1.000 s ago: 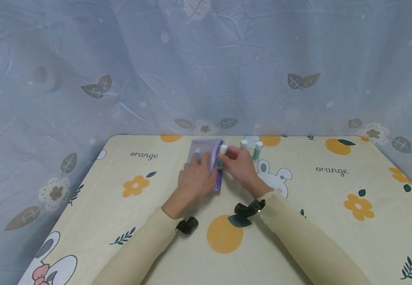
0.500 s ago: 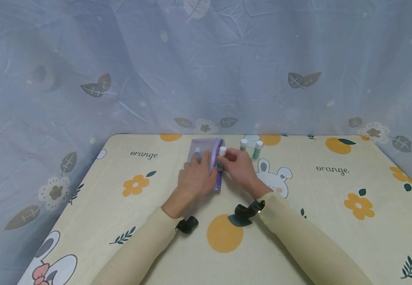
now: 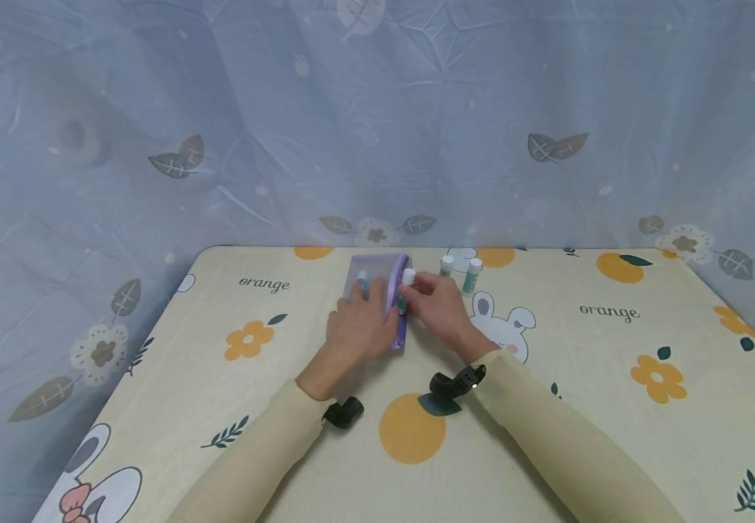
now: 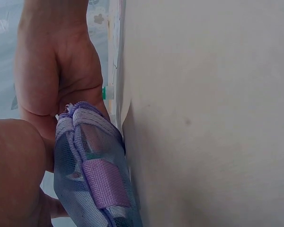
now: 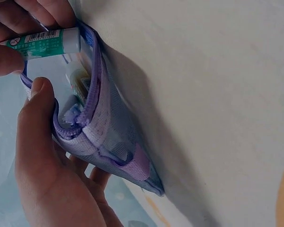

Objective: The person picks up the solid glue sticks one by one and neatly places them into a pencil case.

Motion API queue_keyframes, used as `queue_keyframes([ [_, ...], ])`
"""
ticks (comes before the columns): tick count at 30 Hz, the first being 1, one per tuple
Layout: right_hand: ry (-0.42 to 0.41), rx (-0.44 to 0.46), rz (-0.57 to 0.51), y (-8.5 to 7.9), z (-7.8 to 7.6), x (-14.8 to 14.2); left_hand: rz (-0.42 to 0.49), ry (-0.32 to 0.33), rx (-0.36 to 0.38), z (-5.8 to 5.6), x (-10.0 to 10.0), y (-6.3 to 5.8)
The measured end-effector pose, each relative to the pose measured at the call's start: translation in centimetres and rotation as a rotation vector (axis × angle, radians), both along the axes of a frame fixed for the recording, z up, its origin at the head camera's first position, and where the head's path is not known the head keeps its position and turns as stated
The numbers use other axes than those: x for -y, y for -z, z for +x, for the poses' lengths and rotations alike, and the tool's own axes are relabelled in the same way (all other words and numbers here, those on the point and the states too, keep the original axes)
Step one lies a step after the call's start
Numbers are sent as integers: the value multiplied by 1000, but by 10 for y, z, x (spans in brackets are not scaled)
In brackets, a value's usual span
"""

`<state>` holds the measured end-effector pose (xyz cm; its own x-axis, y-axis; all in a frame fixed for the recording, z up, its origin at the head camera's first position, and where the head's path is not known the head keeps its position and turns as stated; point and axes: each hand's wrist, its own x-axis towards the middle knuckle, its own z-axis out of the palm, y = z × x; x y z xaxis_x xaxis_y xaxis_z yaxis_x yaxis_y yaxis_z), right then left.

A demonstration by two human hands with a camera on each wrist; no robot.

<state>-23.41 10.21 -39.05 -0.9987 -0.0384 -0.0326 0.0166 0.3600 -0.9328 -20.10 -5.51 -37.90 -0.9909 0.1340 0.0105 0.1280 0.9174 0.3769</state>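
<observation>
My left hand (image 3: 362, 327) grips a purple mesh zipper pouch (image 3: 377, 264), fingers over its side. In the right wrist view its thumb (image 5: 35, 127) presses the rim at the gaping mouth. My right hand (image 3: 441, 309) pinches a green-and-white glue stick (image 5: 42, 43) between thumb and fingers, right at that mouth. Another glue stick (image 5: 79, 81) lies inside the pouch, partly covered by the rim. From the left wrist, the pouch's purple side tab (image 4: 105, 183) shows, and the right hand is just beyond it.
Two more glue sticks stand upright behind the right hand: one (image 3: 446, 266) partly hidden by it, the other (image 3: 472, 276) to its right. A patterned cloth (image 3: 547, 436) covers the table. A blue-grey curtain (image 3: 377, 131) hangs behind the far edge.
The glue stick in my right hand has shifted very slightly downward at the pouch mouth since a second ago. Both hands otherwise keep their places.
</observation>
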Motion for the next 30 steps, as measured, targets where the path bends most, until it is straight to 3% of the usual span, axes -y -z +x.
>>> queue_keyframes([
  [9, 2, 27, -57, 4, -6, -2, 7, -3, 0, 1, -1, 0],
  [16, -21, 96, -146, 6, -10, -3, 7, -5, -3, 1, 0, 0],
  [24, -1, 165, -95, 4, -12, 1, 12, -13, -9, 1, 0, 0],
  [30, 23, 197, -190, 5, -14, 1, 11, -14, -13, 0, -1, 1],
])
